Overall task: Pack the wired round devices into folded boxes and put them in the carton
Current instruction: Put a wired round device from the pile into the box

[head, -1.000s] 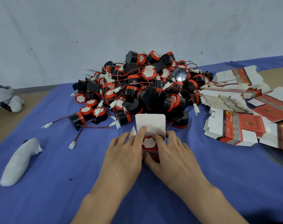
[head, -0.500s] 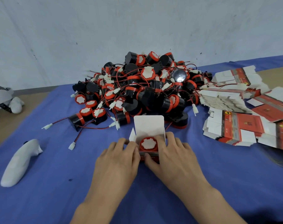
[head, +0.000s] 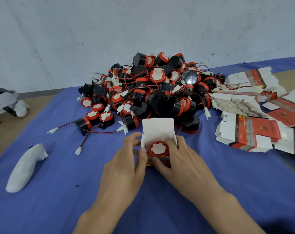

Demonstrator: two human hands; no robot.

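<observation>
Now your left hand [head: 124, 164] and right hand [head: 183, 163] clasp the box [head: 157, 132] mid-frame, bracing it so it can close over the round device [head: 159, 148].

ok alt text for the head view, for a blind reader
The left hand and right hand hold a small box, lid flap up, with a red-capped round device inside, on a blue cloth. Behind lies a pile of wired devices; flat box blanks are stacked at the right.
</observation>
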